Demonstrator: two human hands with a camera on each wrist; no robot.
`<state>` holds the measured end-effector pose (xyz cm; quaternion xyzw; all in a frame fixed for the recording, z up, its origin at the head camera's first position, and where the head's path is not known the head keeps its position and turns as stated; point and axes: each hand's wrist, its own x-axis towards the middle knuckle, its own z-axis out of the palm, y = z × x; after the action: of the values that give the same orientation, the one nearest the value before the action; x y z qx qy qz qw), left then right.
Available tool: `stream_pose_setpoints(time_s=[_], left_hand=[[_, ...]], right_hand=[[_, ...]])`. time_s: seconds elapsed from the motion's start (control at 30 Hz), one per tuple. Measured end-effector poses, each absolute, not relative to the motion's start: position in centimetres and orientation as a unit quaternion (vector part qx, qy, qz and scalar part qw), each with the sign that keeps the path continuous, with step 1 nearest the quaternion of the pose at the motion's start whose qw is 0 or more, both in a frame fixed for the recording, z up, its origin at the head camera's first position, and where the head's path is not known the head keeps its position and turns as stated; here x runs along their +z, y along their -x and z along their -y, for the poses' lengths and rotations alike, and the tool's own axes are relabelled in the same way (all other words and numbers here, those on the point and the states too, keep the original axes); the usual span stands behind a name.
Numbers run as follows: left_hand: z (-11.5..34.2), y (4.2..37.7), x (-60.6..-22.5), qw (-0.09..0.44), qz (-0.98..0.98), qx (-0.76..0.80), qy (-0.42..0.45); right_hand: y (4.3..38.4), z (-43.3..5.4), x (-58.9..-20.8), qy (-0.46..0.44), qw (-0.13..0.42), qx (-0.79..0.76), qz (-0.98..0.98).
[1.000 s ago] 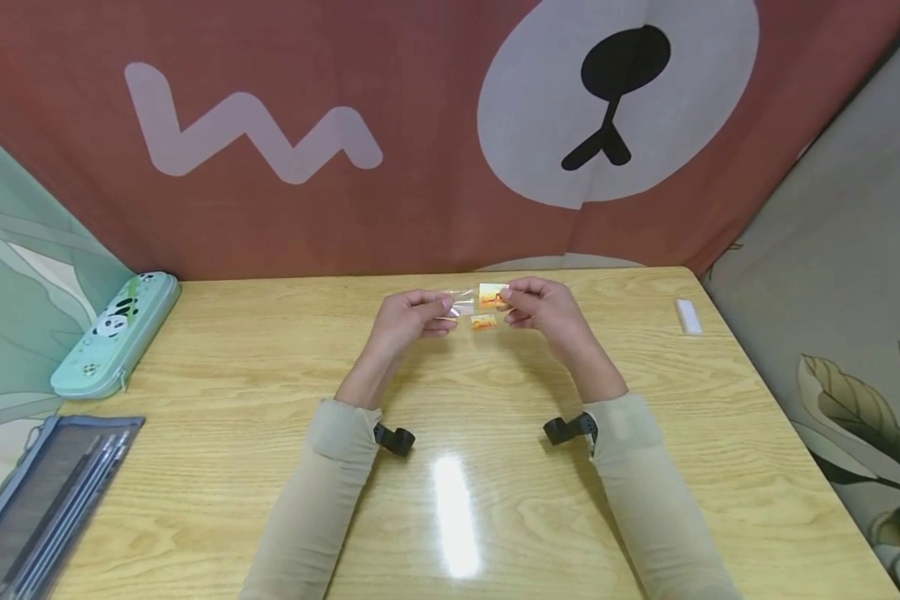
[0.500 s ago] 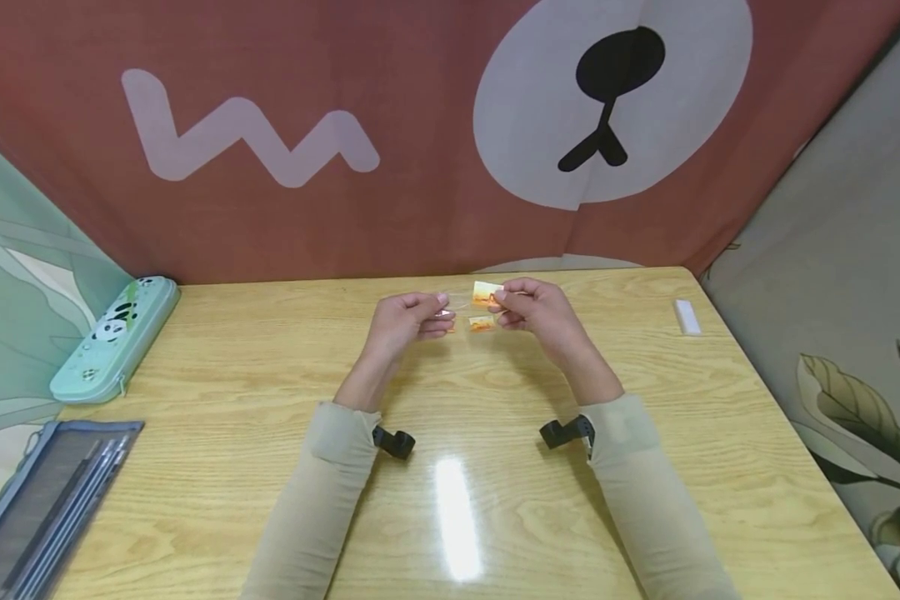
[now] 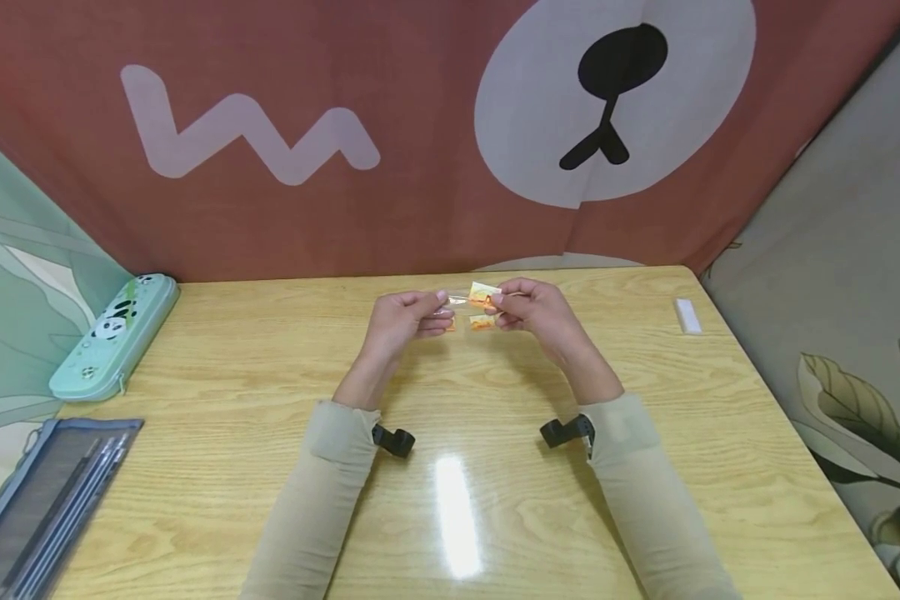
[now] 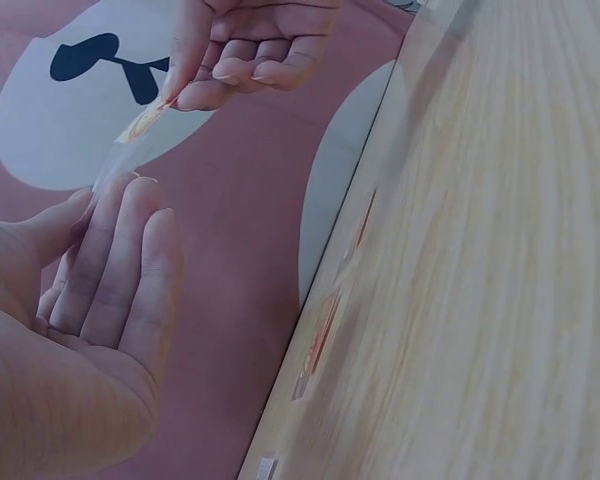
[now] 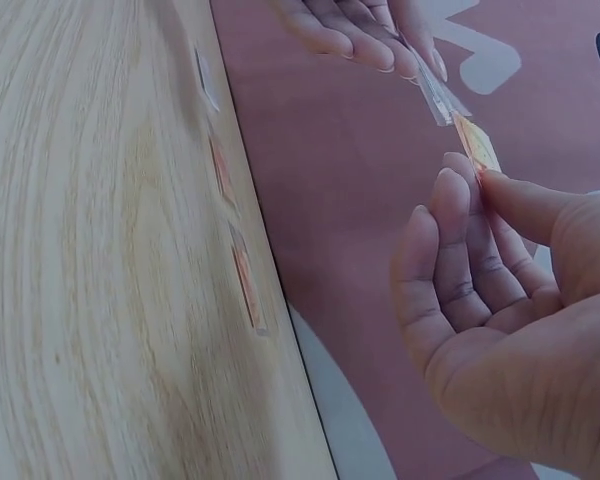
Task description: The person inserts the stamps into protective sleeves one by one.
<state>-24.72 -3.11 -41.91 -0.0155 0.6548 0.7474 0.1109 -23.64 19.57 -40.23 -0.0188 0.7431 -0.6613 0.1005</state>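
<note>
Up over the table's far edge, both hands hold the two ends of a small flat piece. My left hand (image 3: 401, 321) pinches its clear plastic strip (image 5: 436, 100) between thumb and index finger. The other end, a yellow-and-orange printed piece (image 3: 483, 295), is pinched by the thumb and index finger of my right hand (image 3: 534, 310). This printed piece tilts a little and meets the clear plastic between the hands. Lower down on the table lies a small orange-printed packet (image 3: 482, 322); more small flat pieces (image 5: 244, 280) line the far edge, partly behind the left fingers in the head view.
A mint panda pencil case (image 3: 116, 337) stands at the table's left edge. Nearer lies a dark mesh pouch (image 3: 67, 492) with pencils inside. A small white block (image 3: 687, 317) sits at the right. A red cloth (image 3: 307, 225) hangs behind the table.
The hands have come slightly closer together, and the printed piece has shifted left and tilted. Less of the clear plastic shows between them. A bit of orange now shows by the left fingers.
</note>
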Motion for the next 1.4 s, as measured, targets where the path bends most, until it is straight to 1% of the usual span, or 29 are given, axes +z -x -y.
stream_pose_setpoints(time_s=[0.37,0.63,1.4], left_hand=[[2.67,24.47,-41.73,0.109,-0.681,0.724,-0.004],[2.88,24.43,-41.38,0.081,-0.671,0.737,0.004],[3.04,24.32,-41.38,0.085,-0.68,0.728,0.003]], right_hand=[[23.8,-19.8,-40.57,0.02,0.103,-0.663,-0.741],[23.8,-20.0,-40.68,0.028,0.105,-0.649,-0.753],[23.68,-20.06,-40.37,0.028,0.112,-0.621,-0.775]])
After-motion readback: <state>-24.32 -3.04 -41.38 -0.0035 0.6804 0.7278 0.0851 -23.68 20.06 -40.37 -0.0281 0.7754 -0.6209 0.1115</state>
